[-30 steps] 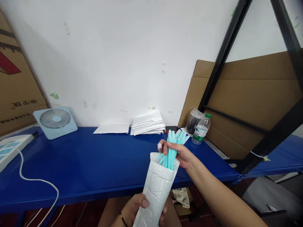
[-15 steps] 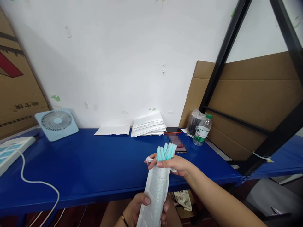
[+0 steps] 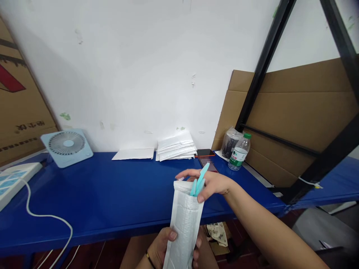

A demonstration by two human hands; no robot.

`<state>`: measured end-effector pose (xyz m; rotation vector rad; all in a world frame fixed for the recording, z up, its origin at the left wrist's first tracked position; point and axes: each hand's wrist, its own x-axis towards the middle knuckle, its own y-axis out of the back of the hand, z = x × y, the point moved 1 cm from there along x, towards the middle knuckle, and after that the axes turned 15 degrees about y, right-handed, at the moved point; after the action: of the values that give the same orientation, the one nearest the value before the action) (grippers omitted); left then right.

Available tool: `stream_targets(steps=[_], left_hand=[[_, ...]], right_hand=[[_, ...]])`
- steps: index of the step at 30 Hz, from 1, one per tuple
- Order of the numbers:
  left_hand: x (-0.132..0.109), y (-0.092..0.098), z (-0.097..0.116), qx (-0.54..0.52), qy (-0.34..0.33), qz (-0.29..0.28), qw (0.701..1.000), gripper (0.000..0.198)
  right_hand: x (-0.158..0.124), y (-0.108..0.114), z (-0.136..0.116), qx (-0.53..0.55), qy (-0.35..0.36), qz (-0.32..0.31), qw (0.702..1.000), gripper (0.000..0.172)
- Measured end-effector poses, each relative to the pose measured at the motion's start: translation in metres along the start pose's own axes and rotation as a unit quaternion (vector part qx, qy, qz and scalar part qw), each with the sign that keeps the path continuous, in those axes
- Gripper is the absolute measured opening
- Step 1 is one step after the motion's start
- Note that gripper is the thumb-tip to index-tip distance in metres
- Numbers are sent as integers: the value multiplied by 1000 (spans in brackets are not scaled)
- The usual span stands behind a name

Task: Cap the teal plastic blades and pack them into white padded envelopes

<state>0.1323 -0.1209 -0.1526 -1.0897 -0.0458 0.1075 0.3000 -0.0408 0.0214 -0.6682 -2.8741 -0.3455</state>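
Note:
A long white padded envelope (image 3: 185, 220) stands tilted above my lap, its mouth toward the table. My left hand (image 3: 165, 243) wraps round its lower part, thumb on the front and fingertips at the right edge. Light-blue folded pieces, perhaps face masks (image 3: 201, 182), stick out of the mouth at its right side. My right hand (image 3: 209, 185) is at that mouth, thumb against the front right corner and the blue pieces between thumb and fingers; some fingers reach behind the envelope.
On the blue table (image 3: 112, 194) are a stack of white envelopes (image 3: 176, 146), a flat envelope (image 3: 133, 154), phones (image 3: 205, 152), a bottle (image 3: 239, 153), a bagged dark item (image 3: 230, 144), a light-blue fan (image 3: 67, 147) and a white power strip (image 3: 17, 181) with a cable.
The blue pieces have sunk deeper into the envelope, with fewer showing on the right. My right hand has shifted slightly and its fingers have spread; my left hand keeps its hold.

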Motion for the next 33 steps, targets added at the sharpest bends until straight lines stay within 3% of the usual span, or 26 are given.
stream_targets(steps=[2,4,7,10,13,17,21,24,29,31,33], left_hand=[[0,-1,1,1,0,-4,1000,63],[0,-4,1,1,0,-3,1000,63],[1,-7,2,2,-5,8,1000,62],[1,-5,1,10,-8,11,1000,62],[2,-1,0,21,-5,4,1000,62],[2,-3,1,21,-15,0,1000,62],[-1,-25,10,44,-15,6,999,71],[-7,-40,21,104,-52,73,991,72],[-18,-36,31,103,-115,282,947,39],[-21,-34,32,73,-128,286,947,36],[-25,-32,31,46,-122,247,960,40]], right_hand=[[2,0,-2,-2,3,12,1000,69],[5,-3,-5,-40,-25,-20,999,64],[8,-5,-9,-97,-58,-56,992,68],[8,-3,-10,-68,-35,-16,997,71],[6,-3,-7,-78,-28,26,996,56],[3,-7,-1,-205,-72,31,976,39],[1,3,-13,-329,-62,95,938,36],[3,12,-33,-397,-26,148,905,34],[14,17,-54,-457,-17,192,868,25],[15,18,-54,-449,0,232,863,26],[14,19,-49,-388,29,237,890,31]])
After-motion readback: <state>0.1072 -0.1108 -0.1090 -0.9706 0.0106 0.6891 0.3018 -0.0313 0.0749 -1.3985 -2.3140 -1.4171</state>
